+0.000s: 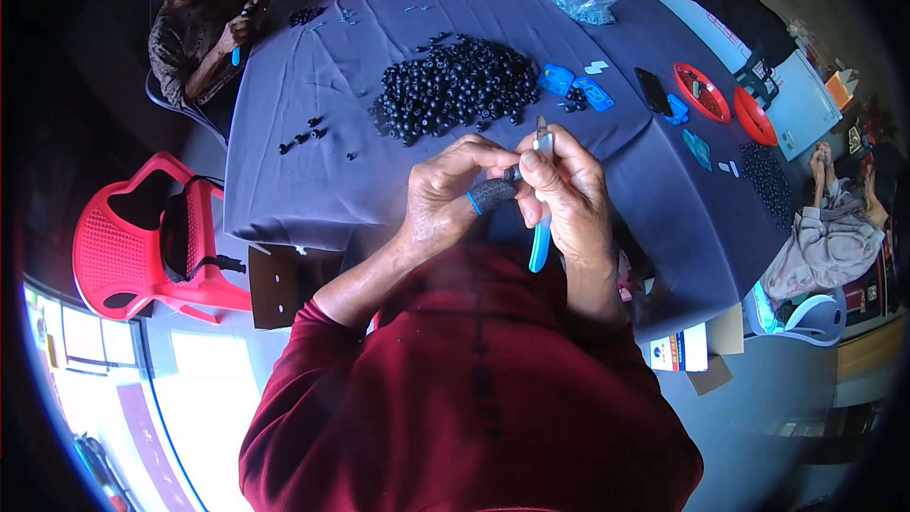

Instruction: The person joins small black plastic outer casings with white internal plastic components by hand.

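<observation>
The grip of your left hand (434, 192), one digit in a black sleeve (491, 195), pinches a small black piece (512, 173) just beyond the counter's (464, 14) black pile (455, 85)'s near side; your right hand (576, 194) clasps a blue-handled knife (539, 248).

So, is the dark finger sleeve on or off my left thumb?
On: your left hand wears the dark finger sleeve over its thumb, the blue edge against bare skin.

Blue knife handle (540, 245), black pieces (457, 85), purplish-grey tablecloth (313, 185).
</observation>
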A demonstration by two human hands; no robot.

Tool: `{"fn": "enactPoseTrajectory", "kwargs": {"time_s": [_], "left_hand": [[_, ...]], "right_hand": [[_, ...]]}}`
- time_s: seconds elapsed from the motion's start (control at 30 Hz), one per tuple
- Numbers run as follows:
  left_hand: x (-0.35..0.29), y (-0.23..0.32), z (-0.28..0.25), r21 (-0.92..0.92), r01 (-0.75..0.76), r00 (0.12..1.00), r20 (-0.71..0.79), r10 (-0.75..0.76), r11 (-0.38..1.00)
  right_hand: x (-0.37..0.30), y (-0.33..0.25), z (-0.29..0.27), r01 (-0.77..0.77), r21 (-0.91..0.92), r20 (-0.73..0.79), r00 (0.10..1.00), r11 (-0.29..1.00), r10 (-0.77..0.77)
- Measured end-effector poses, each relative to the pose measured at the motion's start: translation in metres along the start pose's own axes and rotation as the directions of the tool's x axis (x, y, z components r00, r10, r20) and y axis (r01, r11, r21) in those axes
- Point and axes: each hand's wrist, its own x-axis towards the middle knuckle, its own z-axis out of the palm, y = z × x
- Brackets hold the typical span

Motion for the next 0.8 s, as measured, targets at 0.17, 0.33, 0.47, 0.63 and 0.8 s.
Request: {"fn": "enactPoseTrajectory", "kwargs": {"time_s": [0.17, 0.33, 0.47, 0.63, 0.8], "left_hand": [[-0.001, -0.002, -0.003, 0.08, -0.03, 1.0, 0.002, 0.03, 0.996], [-0.002, 0.001, 0.002, -0.113, 0.055, 0.998, -0.031, -0.059, 0.992], [-0.001, -0.001, 0.003, -0.313, 0.139, 0.989, -0.009, -0.149, 0.94], [-0.003, -0.007, 0.003, -0.391, 0.126, 0.992, 0.042, -0.119, 0.912], [-0.002, -0.004, 0.004, -0.486, 0.164, 0.986, 0.062, -0.153, 0.858]], "right_hand": [[0.001, 0.0, 0.004, -0.002, -0.021, -0.015, 1.0, 1.0, 0.001], [0.003, 0.003, 0.004, -0.061, 0.109, 0.013, 0.998, 0.992, 0.06], [0.001, -0.002, 0.005, -0.081, 0.153, 0.006, 0.997, 0.985, 0.081], [-0.001, -0.007, 0.003, -0.094, 0.134, 0.026, 0.996, 0.986, 0.091], [-0.001, -0.007, 0.004, -0.096, 0.147, 0.02, 0.995, 0.984, 0.094]]}}
